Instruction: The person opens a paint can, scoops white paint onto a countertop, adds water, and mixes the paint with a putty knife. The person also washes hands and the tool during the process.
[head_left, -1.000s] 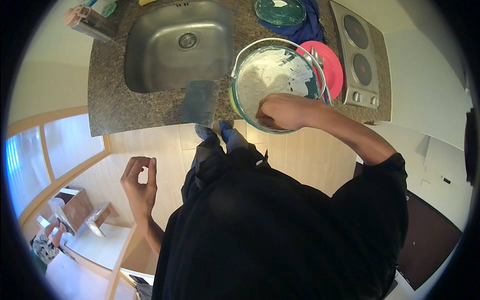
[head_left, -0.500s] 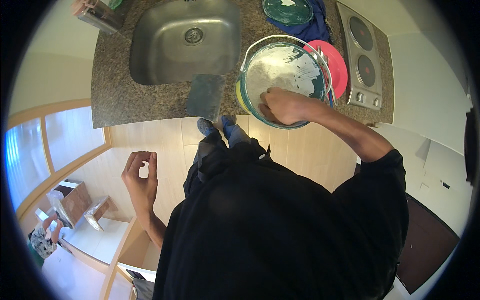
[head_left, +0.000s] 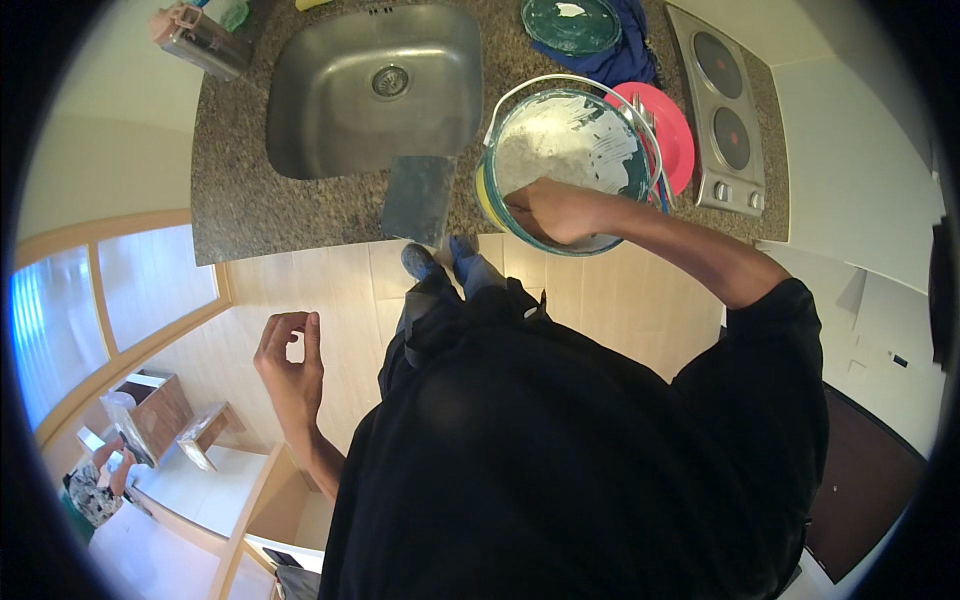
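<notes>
On the counter stands a bucket (head_left: pixel 560 130) with a wire handle, holding pale grey-white paste smeared up its dark green inner wall. My right hand (head_left: pixel 562 212) reaches over its near rim, fingers curled down toward the paste. What those fingers hold, if anything, is hidden. My left hand (head_left: pixel 292 355) hovers above the floor, thumb and fingers curled together into a ring with nothing visible inside. A flat dark square plate (head_left: pixel 419 199) rests on the counter's front edge, left of the bucket.
Left of the bucket is a steel sink (head_left: pixel 340 150); to the right are a pink plate (head_left: pixel 675 140) with cutlery and a two-plate hob (head_left: pixel 728 140). Behind lie a green lid (head_left: pixel 570 25) and blue cloth (head_left: pixel 625 60). Another person's hand (head_left: pixel 118 468) shows at lower left.
My right hand has shifted slightly within the bucket, its fingers now lower and more hidden. My left hand stays curled in nearly the same pose. The whole view has shifted a little.
</notes>
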